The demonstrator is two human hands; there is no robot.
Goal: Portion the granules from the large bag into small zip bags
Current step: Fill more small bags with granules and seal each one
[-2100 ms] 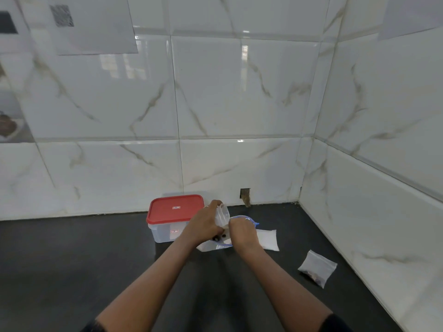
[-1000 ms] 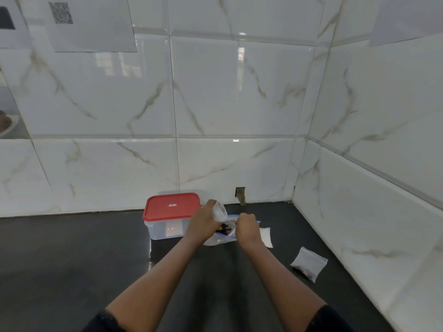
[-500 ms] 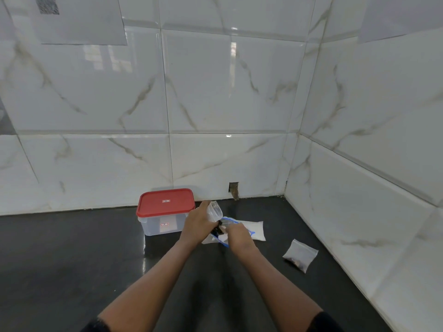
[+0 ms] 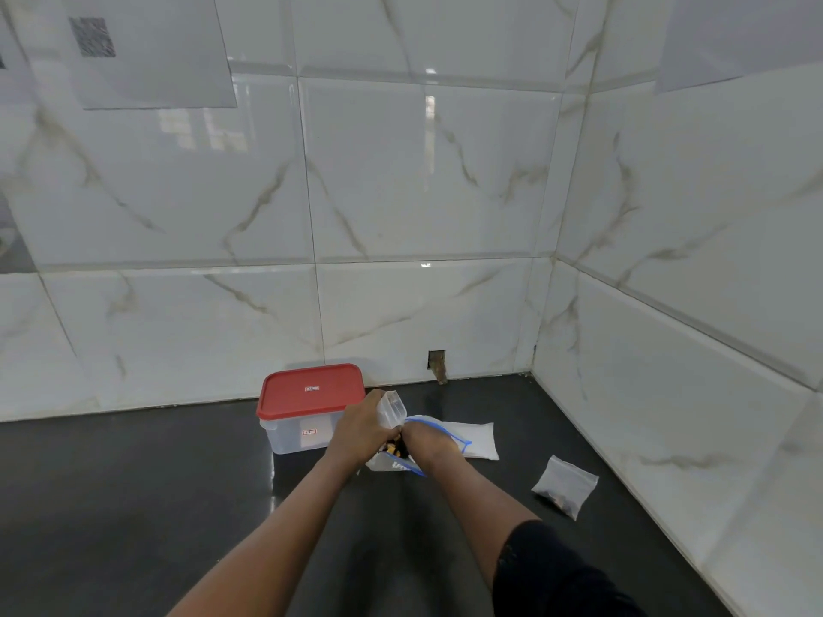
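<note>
Down in the corner where two marble-tiled walls (image 4: pixel 401 180) meet, both hands work close together over the dark tabletop (image 4: pixel 133 505). The left hand (image 4: pixel 360 431) grips a small zip bag (image 4: pixel 392 409), clear and held upright with its open mouth tilted up and to the right, the fingers curled round its lower part. The right hand (image 4: pixel 429 443) sits just beside it, knuckles up, its fingers dipping toward the mouth of the large bag (image 4: pixel 396 465); they are hidden, so I cannot tell whether they are pinching anything or spread. The large bag lies on the tabletop beneath the hands, clear, with a blue zip strip curving round the right hand. A few dark and yellowish granules (image 4: pixel 394 447) show in the gap between the two hands. A white flat packet (image 4: pixel 478 440) lies to the right of the large bag, touching or overlapped by it. To the left, just behind the left hand, stands a clear plastic container (image 4: pixel 298 434) with a red lid (image 4: pixel 311 389) shut on it. Well apart to the right, near the side wall, a filled small bag (image 4: pixel 564 486) lies flat with dark contents gathered at its lower edge. A sheet with a QR code (image 4: pixel 93 37) hangs on the back wall.
</note>
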